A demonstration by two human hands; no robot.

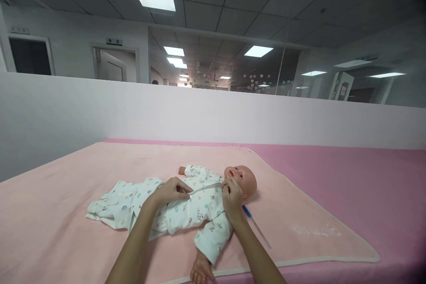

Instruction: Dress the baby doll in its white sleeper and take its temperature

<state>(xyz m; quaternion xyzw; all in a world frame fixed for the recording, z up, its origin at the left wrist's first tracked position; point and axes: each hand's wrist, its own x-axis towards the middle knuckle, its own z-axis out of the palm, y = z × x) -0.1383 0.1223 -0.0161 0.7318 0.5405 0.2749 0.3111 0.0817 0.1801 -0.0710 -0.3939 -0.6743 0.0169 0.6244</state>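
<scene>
Doll (244, 182) on its back on a pink blanket (100, 173)
Left hand (171, 191) pinches the sleepsuit (199, 208) flap at the chest; right hand (232, 197) pinches the collar under the chin. Keeping both edges taut and lined up should help them close flat.

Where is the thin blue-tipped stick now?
The stick lies on the pink blanket in the head view, right of centre, beside the right hand and the doll.
</scene>
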